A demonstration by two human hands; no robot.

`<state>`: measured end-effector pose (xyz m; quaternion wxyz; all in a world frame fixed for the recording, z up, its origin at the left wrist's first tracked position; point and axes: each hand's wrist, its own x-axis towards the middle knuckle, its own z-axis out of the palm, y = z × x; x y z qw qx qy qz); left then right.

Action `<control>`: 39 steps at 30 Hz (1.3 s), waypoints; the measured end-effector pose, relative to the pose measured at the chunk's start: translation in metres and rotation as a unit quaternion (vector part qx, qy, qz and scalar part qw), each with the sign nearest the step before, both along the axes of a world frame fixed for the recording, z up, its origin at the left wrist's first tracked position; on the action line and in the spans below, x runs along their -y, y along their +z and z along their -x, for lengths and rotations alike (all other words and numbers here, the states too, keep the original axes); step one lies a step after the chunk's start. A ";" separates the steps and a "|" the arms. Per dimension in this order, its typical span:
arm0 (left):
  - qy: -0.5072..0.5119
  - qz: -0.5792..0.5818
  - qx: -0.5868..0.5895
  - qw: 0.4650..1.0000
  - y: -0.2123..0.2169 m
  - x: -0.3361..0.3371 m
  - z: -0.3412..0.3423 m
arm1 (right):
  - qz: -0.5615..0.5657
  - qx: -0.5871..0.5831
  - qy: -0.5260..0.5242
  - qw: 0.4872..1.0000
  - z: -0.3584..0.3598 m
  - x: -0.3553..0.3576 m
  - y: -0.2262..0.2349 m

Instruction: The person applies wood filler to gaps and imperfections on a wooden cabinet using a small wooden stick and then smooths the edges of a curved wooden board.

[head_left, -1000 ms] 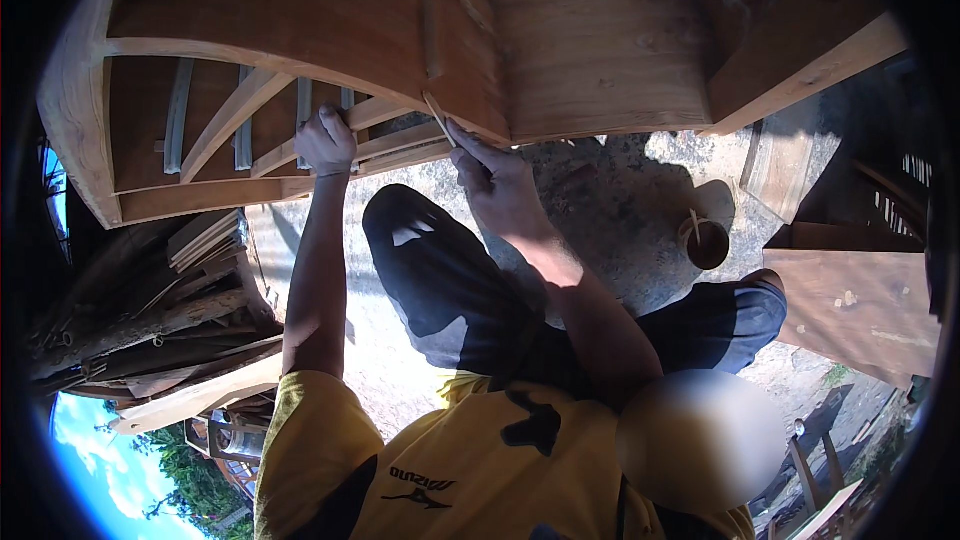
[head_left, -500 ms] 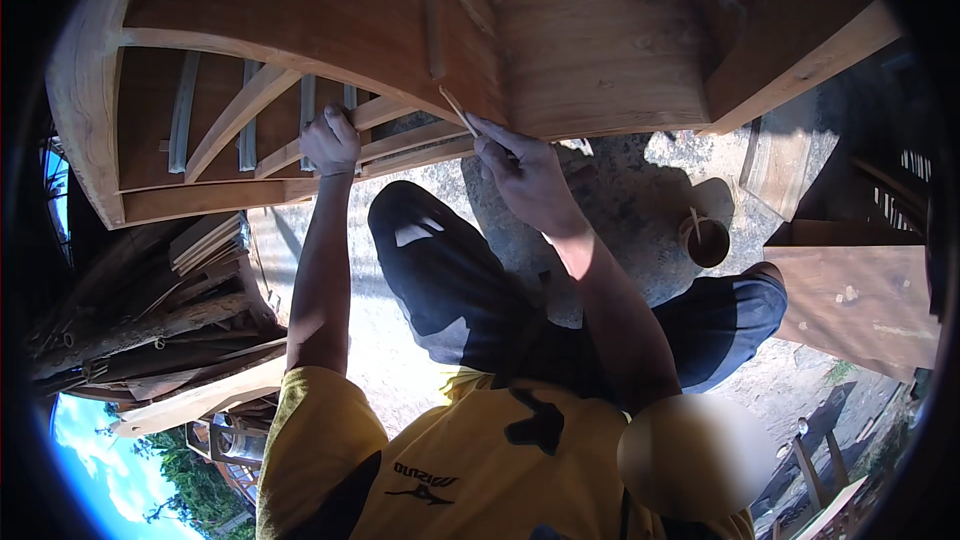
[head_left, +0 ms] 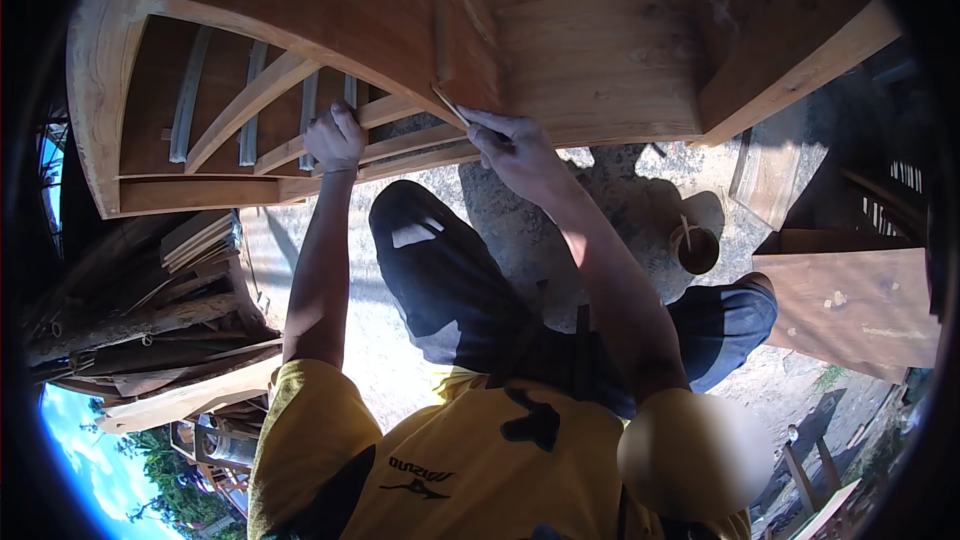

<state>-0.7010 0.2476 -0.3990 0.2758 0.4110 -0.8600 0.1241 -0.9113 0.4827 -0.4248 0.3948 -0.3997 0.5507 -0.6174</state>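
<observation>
A large brown wooden furniture piece [head_left: 590,50], with panels and an open slatted frame, spans the upper part of the head view. My left hand [head_left: 336,140] is closed around a wooden rail [head_left: 385,112] of that frame. Between the fingertips of my right hand [head_left: 514,148] is a thin, pale wooden stick [head_left: 449,105]. Its tip reaches the panel's lower edge, close to the inner corner. Curved braces [head_left: 250,110] and greyish upright strips [head_left: 187,105] show left of my left hand.
On the ground to the right stands a small round pot [head_left: 703,252] with a stick in it. A wooden box [head_left: 850,305] lies beyond it. Stacked timber [head_left: 150,325] fills the left side. My bent knees [head_left: 440,270] are below the frame.
My right hand and the stick have shifted slightly left along the panel edge. My left hand stays on the rail. The whole view has tilted a little.
</observation>
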 end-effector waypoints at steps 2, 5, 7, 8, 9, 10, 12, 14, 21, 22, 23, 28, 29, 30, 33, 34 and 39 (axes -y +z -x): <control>0.007 0.001 0.009 1.000 -0.002 0.004 -0.005 | 0.028 0.024 -0.004 0.999 -0.015 -0.005 -0.004; -0.005 0.012 0.003 1.000 -0.004 0.012 -0.011 | 0.053 0.077 0.008 0.996 -0.023 -0.018 -0.007; 0.009 0.003 0.002 1.000 -0.007 0.011 -0.011 | 0.006 0.141 0.029 0.990 -0.021 -0.027 -0.005; 0.006 0.003 0.002 1.000 -0.006 0.010 -0.009 | 0.006 0.141 0.027 0.990 -0.019 -0.025 -0.002; 0.003 0.015 0.001 1.000 -0.006 0.009 -0.007 | 0.013 0.113 -0.003 0.993 -0.016 -0.021 0.000; -0.001 0.029 0.000 1.000 -0.004 0.007 -0.004 | 0.022 0.085 -0.033 0.996 -0.015 -0.018 0.002; -0.011 0.022 -0.006 1.000 -0.008 0.006 -0.001 | 0.025 0.077 -0.013 0.997 -0.013 -0.022 -0.003; -0.009 0.026 -0.010 1.000 -0.007 0.012 -0.009 | 0.039 0.069 0.019 0.997 -0.011 -0.021 0.007; -0.021 0.014 -0.013 1.000 -0.008 0.012 -0.013 | 0.104 0.134 0.008 0.986 -0.014 -0.019 0.074; -0.020 0.018 -0.015 1.000 -0.008 0.012 -0.011 | 0.107 0.131 0.009 0.985 -0.017 -0.013 0.078; -0.019 0.016 -0.010 1.000 -0.009 0.011 -0.010 | 0.136 0.115 -0.005 0.984 -0.022 -0.007 0.083; -0.007 0.023 -0.003 1.000 -0.010 0.007 -0.005 | 0.203 0.030 -0.051 0.977 -0.035 0.023 0.089; -0.006 0.024 -0.004 1.000 -0.009 0.007 -0.005 | 0.207 0.052 -0.047 0.976 -0.041 0.026 0.089; -0.008 0.020 -0.009 1.000 -0.010 0.007 -0.005 | 0.206 0.051 -0.047 0.976 -0.039 0.024 0.086; -0.006 0.023 -0.020 1.000 -0.006 0.007 -0.008 | 0.190 -0.025 -0.015 0.981 -0.020 0.011 0.086; -0.014 0.026 -0.027 0.999 -0.007 0.008 -0.007 | 0.191 -0.025 -0.016 0.981 -0.015 0.011 0.088; -0.003 0.034 -0.001 0.999 -0.009 0.007 -0.005 | 0.117 -0.011 0.014 0.993 0.006 0.014 0.109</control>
